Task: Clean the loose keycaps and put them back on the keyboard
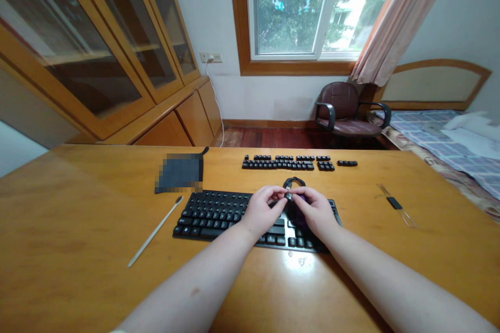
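Note:
A black keyboard point(219, 214) lies in front of me, with keycaps on its lower rows and bare key stems along the upper left part. Above its right half, my left hand point(263, 212) and my right hand point(319, 214) meet at the fingertips. Between them they pinch a small dark keycap point(288, 196). Something dark purple, perhaps a cloth point(300, 207), shows under my right fingers; its shape is mostly hidden. Just beyond the fingers is a coiled black USB cable point(299, 181).
Loose black keycaps point(277, 165) stand in rows near the table's far edge. A dark pouch point(179, 171), partly pixelated, and a long-handled brush point(156, 231) lie to the left. A wire keycap puller point(395, 204) lies to the right. An armchair point(344, 106) stands beyond the table point(78, 229).

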Action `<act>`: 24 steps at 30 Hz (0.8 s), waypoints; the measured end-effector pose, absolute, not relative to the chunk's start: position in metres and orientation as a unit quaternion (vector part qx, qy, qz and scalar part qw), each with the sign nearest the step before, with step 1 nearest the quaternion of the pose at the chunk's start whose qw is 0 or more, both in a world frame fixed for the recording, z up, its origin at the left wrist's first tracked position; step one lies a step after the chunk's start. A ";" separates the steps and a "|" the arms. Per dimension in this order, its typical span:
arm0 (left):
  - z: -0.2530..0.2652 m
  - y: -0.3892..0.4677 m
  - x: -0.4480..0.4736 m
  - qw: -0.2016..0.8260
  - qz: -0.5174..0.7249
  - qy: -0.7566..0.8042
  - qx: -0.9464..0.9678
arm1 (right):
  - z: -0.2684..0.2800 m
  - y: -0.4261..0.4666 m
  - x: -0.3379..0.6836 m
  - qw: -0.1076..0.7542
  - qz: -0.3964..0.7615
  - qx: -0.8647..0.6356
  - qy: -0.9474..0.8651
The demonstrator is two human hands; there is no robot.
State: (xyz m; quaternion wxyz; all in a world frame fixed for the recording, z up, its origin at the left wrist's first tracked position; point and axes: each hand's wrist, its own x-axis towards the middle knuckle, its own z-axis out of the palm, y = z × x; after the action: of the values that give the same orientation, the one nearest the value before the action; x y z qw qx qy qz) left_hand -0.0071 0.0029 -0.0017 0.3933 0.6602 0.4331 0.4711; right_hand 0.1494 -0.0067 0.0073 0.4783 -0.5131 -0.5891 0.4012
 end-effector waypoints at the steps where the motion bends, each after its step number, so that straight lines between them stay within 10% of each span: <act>1: -0.001 0.003 -0.007 0.393 0.470 0.431 0.662 | 0.008 -0.007 0.150 0.479 0.408 -0.509 -0.587; 15: 0.008 0.000 -0.012 0.339 0.457 0.430 0.701 | 0.019 -0.007 0.159 0.528 0.348 -0.535 -0.561; 24: 0.007 0.000 -0.011 0.332 0.450 0.447 0.698 | 0.122 -0.051 0.208 0.764 -0.126 -0.420 -0.474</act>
State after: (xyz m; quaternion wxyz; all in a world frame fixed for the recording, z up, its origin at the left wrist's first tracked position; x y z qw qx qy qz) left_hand -0.0112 0.0004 0.0069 0.3320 0.6984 0.4468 0.4498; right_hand 0.2083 -0.0513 0.1221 0.7635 -0.4203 -0.4739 -0.1257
